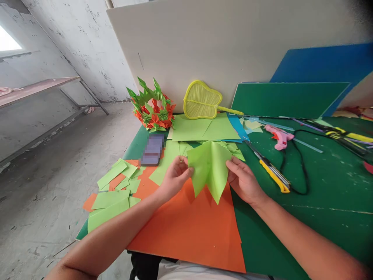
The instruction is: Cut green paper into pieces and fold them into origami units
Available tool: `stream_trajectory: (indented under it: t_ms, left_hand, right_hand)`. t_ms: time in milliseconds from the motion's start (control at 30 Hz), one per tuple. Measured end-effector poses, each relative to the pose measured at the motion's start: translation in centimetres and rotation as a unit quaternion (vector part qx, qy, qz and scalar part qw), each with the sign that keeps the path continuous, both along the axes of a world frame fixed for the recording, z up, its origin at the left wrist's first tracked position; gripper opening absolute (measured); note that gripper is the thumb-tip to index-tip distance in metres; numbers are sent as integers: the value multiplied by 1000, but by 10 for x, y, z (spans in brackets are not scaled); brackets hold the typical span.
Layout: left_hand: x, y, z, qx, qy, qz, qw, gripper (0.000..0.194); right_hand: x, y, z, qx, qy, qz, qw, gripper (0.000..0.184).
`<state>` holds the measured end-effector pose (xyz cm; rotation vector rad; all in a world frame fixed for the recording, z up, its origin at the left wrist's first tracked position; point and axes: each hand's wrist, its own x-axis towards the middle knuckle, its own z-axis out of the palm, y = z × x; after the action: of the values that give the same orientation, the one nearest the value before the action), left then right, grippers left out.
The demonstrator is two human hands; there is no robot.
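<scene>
A light green sheet of paper point(208, 167), creased down its middle with two pointed lower corners, is held up between my two hands. My left hand point(178, 171) pinches its left edge between thumb and fingers. On the opposite edge, my right hand point(241, 177) grips the paper the same way. Beneath it lies a large orange sheet point(201, 229) on the green table, reaching the near edge. Loose green paper pieces point(110, 200) and some orange ones are scattered left of my left forearm.
A folded-paper ring in green and orange point(154, 109) stands at the back left, beside a yellow fan point(202, 101). A blurred dark block point(152, 149) lies in front. Rightward are a yellow utility knife point(274, 175), a pink glue gun point(279, 137) with cord, and green board point(291, 99).
</scene>
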<state>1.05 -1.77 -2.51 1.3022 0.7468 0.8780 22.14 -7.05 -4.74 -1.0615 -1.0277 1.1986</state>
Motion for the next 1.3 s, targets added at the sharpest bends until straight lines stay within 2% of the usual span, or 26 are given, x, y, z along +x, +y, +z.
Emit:
stream_trajectory:
  t_ms: [133,233,300,367,433,500,567,667,767,900,1100,1300]
  left_hand:
    - [-7,11,2,-2,80,71,994,32]
    - [-11,12,0,99,188,70,975,30]
    - [-12,10,-4,203,288,53,934,26]
    - [-12,8,-8,307,371,37,876,26]
    - [-12,7,-11,387,407,34,826,32]
    - [-12,7,-11,433,411,25,802,42]
    - [-12,7,-11,455,393,-25,798,49]
    - [-11,7,-13,463,347,-141,804,45]
    - [-11,5,-16,443,338,-195,807,43]
    - [-13,7,-15,448,365,-233,783,53]
    - [-15,6,-7,500,415,-244,720,43]
    - [-14,5,-5,533,406,-237,704,37]
  right_hand:
    - [13,7,-7,-14,-60,-94,994,27]
    - [18,9,-10,14,-191,-127,973,27]
    - [19,7,-9,53,-313,-124,940,19]
    - [17,5,-7,82,-409,-109,902,12]
    - [14,3,-5,98,-469,-95,873,9]
    - [13,3,-5,118,-503,-86,852,7]
    - [12,5,-6,142,-518,-73,840,9]
    - [13,7,-7,153,-513,-57,843,11]
    - [13,8,-8,145,-502,-57,851,13]
    - [13,8,-11,147,-495,-56,855,16]
    - [13,7,-11,150,-491,-86,854,12]
    - [12,6,-9,196,-508,-64,836,14]
